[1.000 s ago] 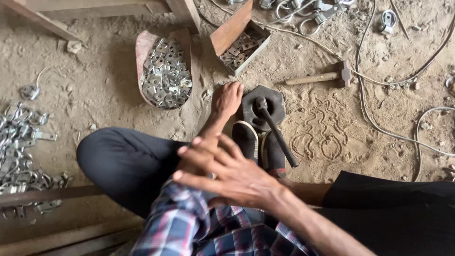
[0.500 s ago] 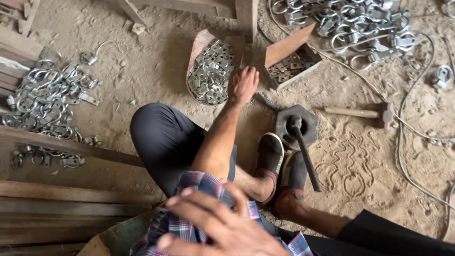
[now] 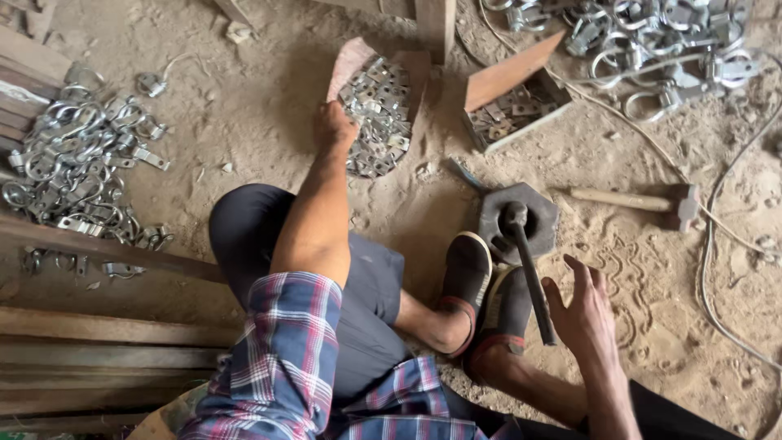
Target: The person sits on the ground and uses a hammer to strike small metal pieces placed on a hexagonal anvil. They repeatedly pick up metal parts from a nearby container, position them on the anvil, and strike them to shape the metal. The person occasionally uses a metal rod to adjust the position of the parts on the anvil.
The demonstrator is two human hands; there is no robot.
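Observation:
I sit on a sandy floor with my feet in dark slippers (image 3: 466,281) against a hexagonal metal block (image 3: 518,218). A dark iron rod (image 3: 528,273) stands in the block and leans toward me. My left hand (image 3: 334,129) reaches into a pile of small flat metal plates (image 3: 376,114) heaped on a curved reddish tray; its fingers are curled in the pile, and what they hold is hidden. My right hand (image 3: 580,308) hovers with fingers spread just right of the rod, holding nothing.
A wooden-handled hammer (image 3: 635,200) lies right of the block. A wooden box of metal pieces (image 3: 513,104) sits behind it. Heaps of metal rings and clamps lie at the far left (image 3: 73,167) and top right (image 3: 643,41). Wooden planks (image 3: 98,334) run along my left. A wire (image 3: 717,236) loops at right.
My left hand moved from beside the block out to the pile of plates. My right hand dropped from in front of my chest to beside the rod. The view shifted left.

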